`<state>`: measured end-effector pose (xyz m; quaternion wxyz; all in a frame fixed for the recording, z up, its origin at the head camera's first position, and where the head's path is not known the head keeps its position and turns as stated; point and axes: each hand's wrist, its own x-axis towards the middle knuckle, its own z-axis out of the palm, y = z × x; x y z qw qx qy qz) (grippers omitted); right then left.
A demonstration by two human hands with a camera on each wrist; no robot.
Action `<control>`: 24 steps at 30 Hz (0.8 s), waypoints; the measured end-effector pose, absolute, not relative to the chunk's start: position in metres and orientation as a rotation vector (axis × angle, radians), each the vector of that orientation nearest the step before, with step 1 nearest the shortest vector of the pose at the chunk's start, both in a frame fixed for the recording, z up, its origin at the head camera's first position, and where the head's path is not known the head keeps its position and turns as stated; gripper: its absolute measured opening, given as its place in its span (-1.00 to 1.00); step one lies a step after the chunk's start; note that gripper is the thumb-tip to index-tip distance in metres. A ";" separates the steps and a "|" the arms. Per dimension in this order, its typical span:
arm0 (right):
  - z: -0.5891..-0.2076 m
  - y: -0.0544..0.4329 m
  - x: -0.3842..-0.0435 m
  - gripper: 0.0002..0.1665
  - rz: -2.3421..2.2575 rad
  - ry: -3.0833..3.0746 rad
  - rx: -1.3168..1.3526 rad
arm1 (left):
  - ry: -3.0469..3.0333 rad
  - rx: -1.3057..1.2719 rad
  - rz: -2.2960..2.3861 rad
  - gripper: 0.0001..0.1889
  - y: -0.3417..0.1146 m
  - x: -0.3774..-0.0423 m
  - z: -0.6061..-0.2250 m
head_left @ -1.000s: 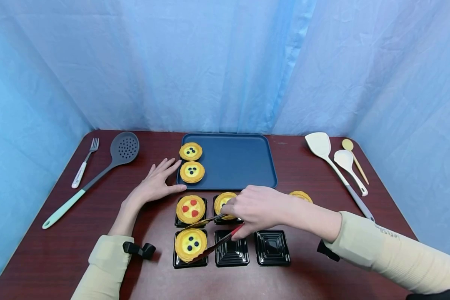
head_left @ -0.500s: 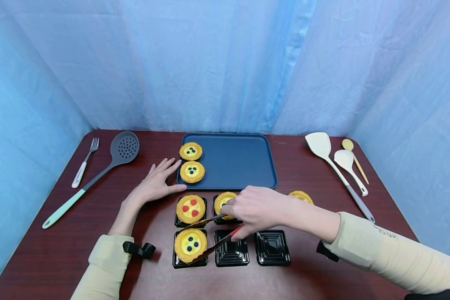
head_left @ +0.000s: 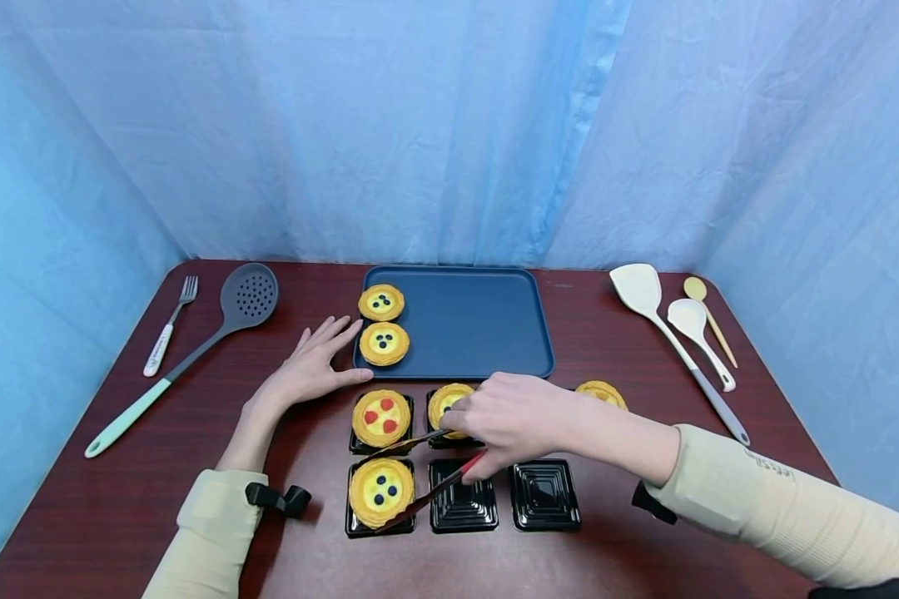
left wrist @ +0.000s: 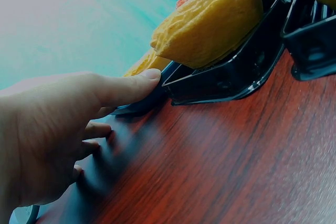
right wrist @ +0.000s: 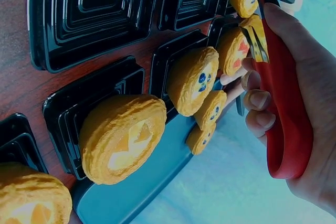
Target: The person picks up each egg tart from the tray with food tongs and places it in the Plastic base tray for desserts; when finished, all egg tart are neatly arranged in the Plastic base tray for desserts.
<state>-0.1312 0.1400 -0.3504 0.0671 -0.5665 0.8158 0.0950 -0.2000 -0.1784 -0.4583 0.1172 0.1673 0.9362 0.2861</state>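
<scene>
My right hand [head_left: 515,418] grips red-handled tongs [right wrist: 286,114] over the front row of square black boxes. The two arms of the tongs straddle a blueberry-topped egg tart [head_left: 374,487], which sits in the front-left box [head_left: 355,527]. Behind it is a tart with red fruit [head_left: 381,418] in another box. A second blueberry tart [head_left: 446,401] shows partly behind my right hand. My left hand [head_left: 307,370] rests with fingers spread at the left edge of a blue tray [head_left: 472,324]; in the left wrist view its thumb [left wrist: 142,82] is at the tray's rim.
Two blueberry tarts stand on the tray's left side. Black boxes [head_left: 545,495] stand at front right; another tart [head_left: 601,391] is partly hidden by my right arm. A fork [head_left: 168,329] and skimmer [head_left: 249,295] lie left; a spatula [head_left: 637,289] and spoons [head_left: 687,319] lie right.
</scene>
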 end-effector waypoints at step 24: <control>-0.341 0.145 -0.135 -0.24 0.133 2.458 -1.632 | 2.744 0.495 0.828 -0.01 -0.177 -0.199 -0.457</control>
